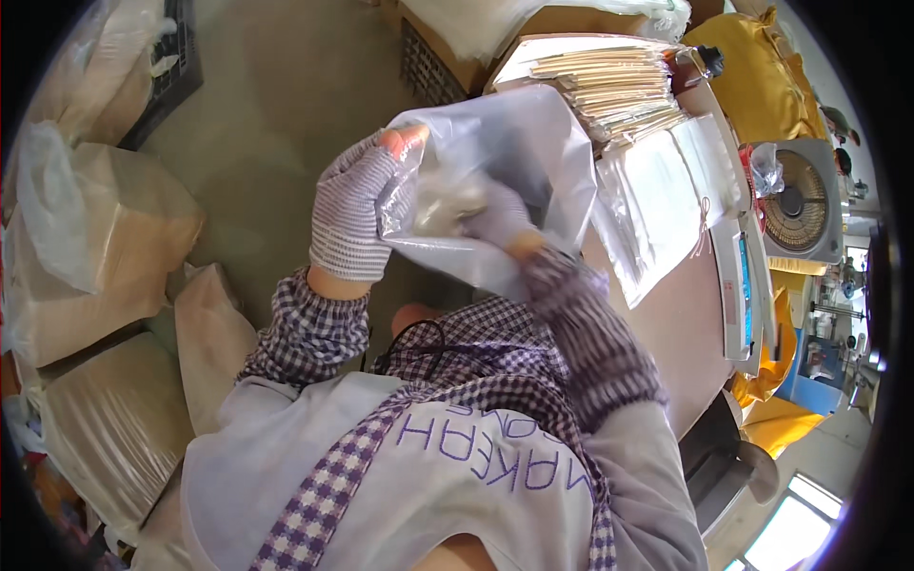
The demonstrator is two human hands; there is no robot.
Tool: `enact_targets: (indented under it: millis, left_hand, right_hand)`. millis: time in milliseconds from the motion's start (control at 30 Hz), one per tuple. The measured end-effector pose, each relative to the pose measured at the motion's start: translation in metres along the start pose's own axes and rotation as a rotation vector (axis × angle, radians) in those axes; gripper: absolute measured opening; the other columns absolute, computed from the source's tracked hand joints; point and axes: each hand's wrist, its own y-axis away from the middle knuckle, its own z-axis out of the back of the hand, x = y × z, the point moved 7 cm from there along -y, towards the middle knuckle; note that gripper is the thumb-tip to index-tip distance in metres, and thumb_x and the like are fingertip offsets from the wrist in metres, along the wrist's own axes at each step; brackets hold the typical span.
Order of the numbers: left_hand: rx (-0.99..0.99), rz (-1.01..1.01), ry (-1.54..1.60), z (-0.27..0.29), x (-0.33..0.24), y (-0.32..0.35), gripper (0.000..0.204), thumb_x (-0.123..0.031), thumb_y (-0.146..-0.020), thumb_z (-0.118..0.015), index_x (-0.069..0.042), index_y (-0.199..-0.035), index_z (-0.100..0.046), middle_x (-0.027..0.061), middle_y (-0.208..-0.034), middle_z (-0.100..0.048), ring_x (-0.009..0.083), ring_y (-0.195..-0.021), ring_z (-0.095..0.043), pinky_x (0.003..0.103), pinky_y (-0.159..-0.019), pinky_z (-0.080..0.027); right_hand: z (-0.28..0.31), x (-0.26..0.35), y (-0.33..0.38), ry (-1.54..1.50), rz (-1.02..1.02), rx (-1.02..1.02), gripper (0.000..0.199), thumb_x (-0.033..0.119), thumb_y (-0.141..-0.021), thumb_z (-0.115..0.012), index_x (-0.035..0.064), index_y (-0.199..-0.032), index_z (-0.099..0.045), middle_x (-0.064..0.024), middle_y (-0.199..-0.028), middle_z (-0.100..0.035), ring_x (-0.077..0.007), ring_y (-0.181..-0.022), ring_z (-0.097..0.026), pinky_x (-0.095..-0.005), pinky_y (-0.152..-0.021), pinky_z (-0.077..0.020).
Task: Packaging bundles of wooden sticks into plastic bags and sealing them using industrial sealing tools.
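My left hand [354, 207], in a striped glove with bare fingertips, is closed on the rim of a large clear plastic bag [566, 152]. The bag hangs with its mouth spread wide above my lap. Inside that mouth is my gloved right hand [500, 217], smeared by motion. Just beside its fingers lies a pale, shiny bundle [443, 205], too blurred to name. Whether the right fingers grip it cannot be made out. Checked sleeve covers reach both wrists.
Right of the bag, a table [666, 333] carries a stack of flat wrapped packets [609, 90] and white plastic bags [657, 200]. Beyond it stands a box fan [798, 200]. Plastic-wrapped cartons [105, 238] line the left side. Yellow sacks [757, 71] sit at the far right.
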Motion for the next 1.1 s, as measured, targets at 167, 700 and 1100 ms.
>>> enact_targets:
  millis: [167,700,1100]
  left_hand:
    - [-0.073,-0.028,-0.094,0.024,0.014,-0.016,0.022,-0.014,-0.083,-0.058,0.002,-0.097,-0.061,0.0030,-0.079,-0.061,0.0081,-0.068,-0.055,0.019,-0.061,-0.045]
    - [0.290,-0.670,-0.512,-0.132,-0.015,-0.059,0.031,-0.009,-0.085,-0.055,0.000,-0.113,-0.049,0.0069,-0.096,-0.058,0.0121,-0.084,-0.055,0.024,-0.073,-0.046]
    - [1.931,0.109,-0.694,-0.360,0.357,0.240,0.029,-0.014,-0.083,-0.054,0.002,-0.107,-0.055,0.0100,-0.088,-0.059,0.0177,-0.082,-0.057,0.027,-0.075,-0.045]
  right_hand:
    - [-0.073,-0.048,-0.038,0.472,-0.147,0.266,0.048,0.029,-0.072,-0.063,0.0061,-0.113,-0.053,-0.0177,-0.104,-0.059,-0.0300,-0.100,-0.056,-0.0350,-0.087,-0.0430]
    - [0.168,-0.177,0.343,-0.322,-0.405,-0.810,0.033,0.001,-0.085,-0.044,-0.0076,-0.116,-0.047,-0.0163,-0.113,-0.054,-0.0224,-0.107,-0.052,-0.0296,-0.092,-0.0409]
    - [0.153,-0.255,0.589,0.173,-1.011,-1.229,0.067,0.023,-0.072,-0.067,0.0050,-0.129,-0.036,-0.0129,-0.134,-0.035,-0.0273,-0.117,-0.043,-0.0351,-0.092,-0.0401]
